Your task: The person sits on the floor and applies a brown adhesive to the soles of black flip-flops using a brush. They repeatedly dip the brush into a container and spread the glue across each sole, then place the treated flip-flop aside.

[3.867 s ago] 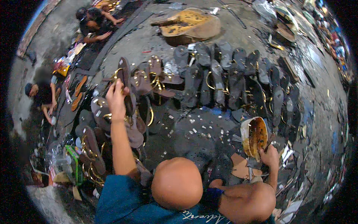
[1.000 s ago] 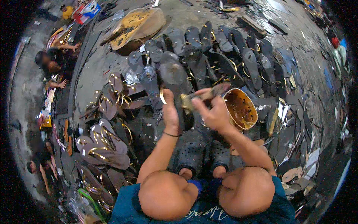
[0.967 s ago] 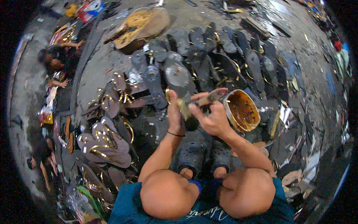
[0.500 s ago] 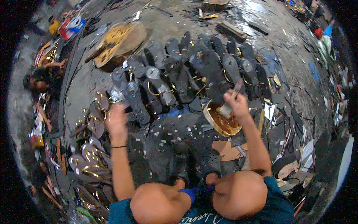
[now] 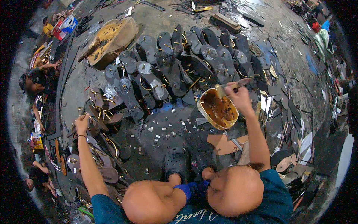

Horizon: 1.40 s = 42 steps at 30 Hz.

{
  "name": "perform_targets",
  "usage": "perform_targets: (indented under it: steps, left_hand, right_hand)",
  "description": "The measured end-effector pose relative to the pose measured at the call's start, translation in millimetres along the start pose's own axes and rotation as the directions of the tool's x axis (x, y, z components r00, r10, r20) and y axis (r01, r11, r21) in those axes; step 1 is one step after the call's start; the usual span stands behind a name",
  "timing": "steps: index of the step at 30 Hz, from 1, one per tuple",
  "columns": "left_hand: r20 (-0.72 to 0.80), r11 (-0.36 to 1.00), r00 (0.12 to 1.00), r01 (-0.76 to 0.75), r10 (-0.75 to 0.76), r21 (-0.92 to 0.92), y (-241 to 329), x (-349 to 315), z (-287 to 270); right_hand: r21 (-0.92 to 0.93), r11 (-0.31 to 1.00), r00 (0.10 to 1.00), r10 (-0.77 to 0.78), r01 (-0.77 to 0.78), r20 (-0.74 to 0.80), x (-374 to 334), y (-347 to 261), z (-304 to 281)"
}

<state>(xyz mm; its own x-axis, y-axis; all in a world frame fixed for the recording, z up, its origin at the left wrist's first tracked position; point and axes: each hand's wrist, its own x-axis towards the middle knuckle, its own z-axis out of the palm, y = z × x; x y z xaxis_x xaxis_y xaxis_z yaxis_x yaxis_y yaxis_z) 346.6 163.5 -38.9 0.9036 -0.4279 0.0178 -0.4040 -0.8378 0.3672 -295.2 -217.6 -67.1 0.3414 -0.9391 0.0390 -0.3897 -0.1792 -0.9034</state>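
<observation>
My right hand (image 5: 238, 98) is closed around a brush, its wooden handle (image 5: 241, 83) pointing up to the right. The brush's bristle end (image 5: 220, 90) is at the far rim of a pale tub (image 5: 203, 111) holding brown, glue-like stuff (image 5: 220, 108). Out to the left, my left hand (image 5: 82, 122) has its fingers pinched together at the edge of a pile of brown sandals with gold straps (image 5: 102, 112). What it grips, if anything, is too small to make out. Beyond both hands lie rows of dark sandals (image 5: 153, 80), some with shiny patches on their soles.
A yellow-stained wooden block (image 5: 112, 39) stands at the far left. Tan sheet scraps (image 5: 223, 143) lie below the tub, and small pale bits litter the floor before my feet. Off to the left, a co-worker (image 5: 35, 82) sits with an arm stretched out.
My left hand has moved left, from beside the dark sandals to the brown sandal pile. The brush has tilted, its bristles moving from inside the tub to the far rim.
</observation>
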Motion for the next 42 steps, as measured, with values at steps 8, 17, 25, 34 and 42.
perform_targets:
  steps: [8, 17, 25, 34, 42]
  left_hand:
    - [-0.208, 0.935, 0.976, 0.012, 0.066, 0.355, 24, -16, -24]
    - [0.677, 0.981, 0.714, -0.082, 0.181, -0.175, 198, -264, -9]
    - [0.454, 0.689, 0.519, -0.539, 0.725, -0.484, 177, -300, 151]
    - [0.66, -0.07, 0.644, 0.734, 0.387, -0.675, 286, -262, 105]
    - [0.656, -0.188, 0.618, 0.774, 0.434, -0.605, 297, -274, 82]
  right_hand:
    - [-0.364, 0.931, 0.999, -0.027, 0.017, -0.02, -42, -27, 21]
    - [-0.743, 0.667, 0.913, 0.265, 0.059, 0.31, -121, -58, -65]
    - [0.682, 0.477, 0.827, 0.407, -0.554, 0.387, -82, -113, -37]
    - [0.53, 0.847, 0.993, -0.028, -0.038, 0.115, -54, -157, 76]
    - [0.114, 0.953, 0.947, -0.295, 0.282, 0.124, -48, -148, 101]
